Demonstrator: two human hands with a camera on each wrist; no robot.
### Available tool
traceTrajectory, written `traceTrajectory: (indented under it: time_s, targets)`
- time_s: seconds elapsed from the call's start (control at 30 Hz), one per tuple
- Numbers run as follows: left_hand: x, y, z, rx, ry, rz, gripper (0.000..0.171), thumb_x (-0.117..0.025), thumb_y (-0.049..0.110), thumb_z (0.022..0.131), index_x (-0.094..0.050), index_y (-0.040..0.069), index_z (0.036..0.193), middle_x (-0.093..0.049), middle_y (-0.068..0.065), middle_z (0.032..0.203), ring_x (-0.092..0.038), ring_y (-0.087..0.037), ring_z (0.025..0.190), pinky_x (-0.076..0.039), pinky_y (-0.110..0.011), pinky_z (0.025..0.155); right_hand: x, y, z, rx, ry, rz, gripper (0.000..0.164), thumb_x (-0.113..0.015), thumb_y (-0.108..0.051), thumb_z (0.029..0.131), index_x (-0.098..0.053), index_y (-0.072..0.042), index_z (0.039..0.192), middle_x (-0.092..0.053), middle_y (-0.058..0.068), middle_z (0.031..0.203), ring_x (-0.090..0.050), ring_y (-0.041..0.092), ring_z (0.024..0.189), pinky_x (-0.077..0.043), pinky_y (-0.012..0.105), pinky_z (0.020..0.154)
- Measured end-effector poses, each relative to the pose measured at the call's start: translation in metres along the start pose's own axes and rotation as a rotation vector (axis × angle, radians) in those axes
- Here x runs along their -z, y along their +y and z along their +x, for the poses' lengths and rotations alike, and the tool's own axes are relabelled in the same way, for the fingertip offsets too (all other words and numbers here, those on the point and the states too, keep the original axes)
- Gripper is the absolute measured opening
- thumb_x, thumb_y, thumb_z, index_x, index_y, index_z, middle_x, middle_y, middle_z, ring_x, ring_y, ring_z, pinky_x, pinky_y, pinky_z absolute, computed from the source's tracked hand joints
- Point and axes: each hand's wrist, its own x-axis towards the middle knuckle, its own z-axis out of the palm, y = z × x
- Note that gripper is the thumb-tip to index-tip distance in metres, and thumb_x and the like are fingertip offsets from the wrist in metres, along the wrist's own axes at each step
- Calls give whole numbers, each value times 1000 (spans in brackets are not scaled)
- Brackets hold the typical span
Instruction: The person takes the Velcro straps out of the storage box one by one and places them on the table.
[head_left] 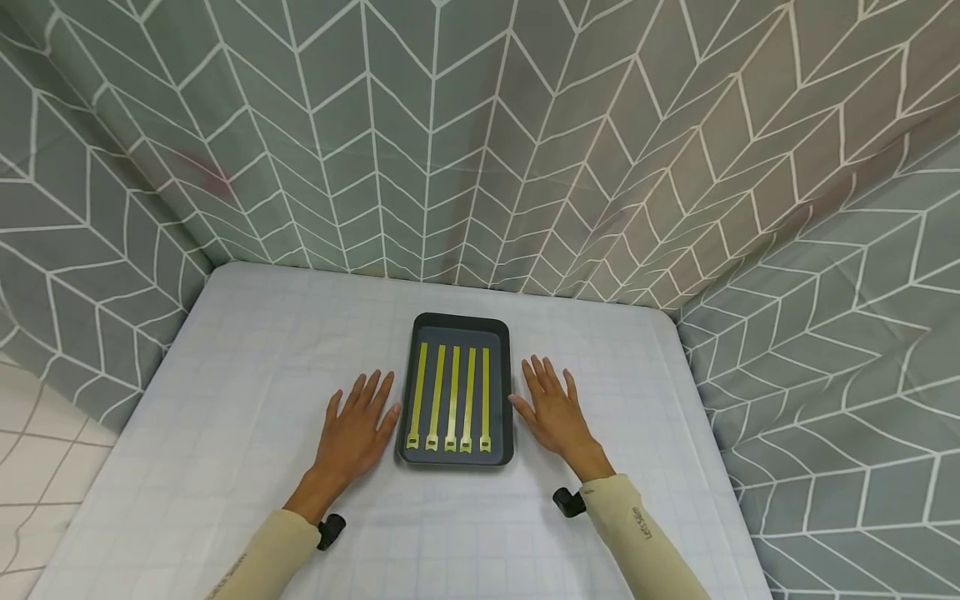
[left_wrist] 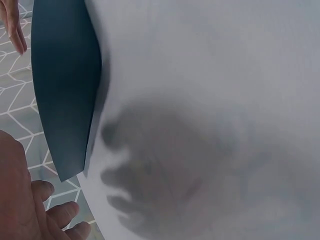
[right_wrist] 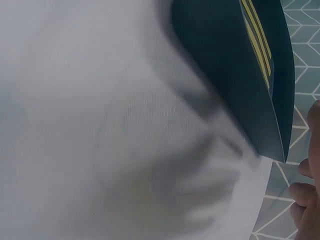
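Observation:
A dark grey rectangular tray (head_left: pixel 461 320) lies on the white-covered table in the head view. Inside it, several yellow-green cable straps (head_left: pixel 453 392) lie side by side, their slotted heads toward the person. My left hand (head_left: pixel 356 435) is left of the tray, palm down, fingers spread, its thumb close to the rim. To the right, my right hand (head_left: pixel 557 415) has its fingers extended, its thumb near the tray's right edge. Neither hand holds anything. Both wrist views show the tray's outer wall (left_wrist: pixel 65 90) and hand shadows on the cloth; the right wrist view catches some straps (right_wrist: pixel 259 45).
The white cloth (head_left: pixel 247 367) covers the table around the tray. Grey curtains (head_left: pixel 427 150) with white zigzag lines stand behind and at both sides. A small black device (head_left: pixel 331 531) sits at the left wrist, another black device (head_left: pixel 569 502) at the right. Pale floor tiles (head_left: pixel 37 458) show at left.

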Motion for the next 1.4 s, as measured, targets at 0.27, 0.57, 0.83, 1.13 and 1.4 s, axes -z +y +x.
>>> traceTrajectory:
  time_s: [0.27, 0.57, 0.83, 1.13, 1.4]
  targets:
    - [-3, 5, -3, -29, -9, -24, 58, -40, 43, 108, -32, 16, 159, -34, -13, 161, -28, -37, 150, -22, -63, 117, -2, -8, 5, 21, -32, -11, 71, -42, -52, 105, -26, -11, 160, -23, 11, 166, -15, 31, 155, -7, 57, 123]
    - [-8, 6, -10, -78, 22, -112, 55, -47, 38, 107, -39, 16, 156, -42, -15, 156, -37, -37, 145, -32, -62, 111, -3, -17, 12, 50, -46, -25, 72, -41, -54, 104, -27, -12, 160, -23, 10, 166, -16, 29, 155, -8, 56, 124]
    - [-13, 6, -15, -99, 26, -222, 53, -53, 32, 105, -42, 13, 154, -49, -17, 150, -47, -38, 136, -39, -62, 106, -3, -21, 20, 101, -41, -61, 70, -41, -53, 105, -29, -11, 159, -25, 11, 165, -17, 29, 154, -9, 56, 124]
    - [-13, 6, -18, -94, -9, -312, 52, -51, 29, 106, -41, 12, 154, -60, -13, 132, -58, -32, 121, -48, -53, 100, 0, -32, 27, 179, -41, -75, 69, -43, -52, 105, -32, -8, 157, -27, 13, 164, -19, 31, 154, -12, 59, 122]
    - [-15, 3, -19, -127, -23, -371, 49, -51, 22, 106, -42, 9, 153, -62, -4, 116, -54, -13, 96, -49, -40, 88, 0, -47, 38, 269, -66, -119, 70, -43, -53, 104, -31, -9, 158, -28, 13, 163, -20, 30, 153, -15, 60, 121]
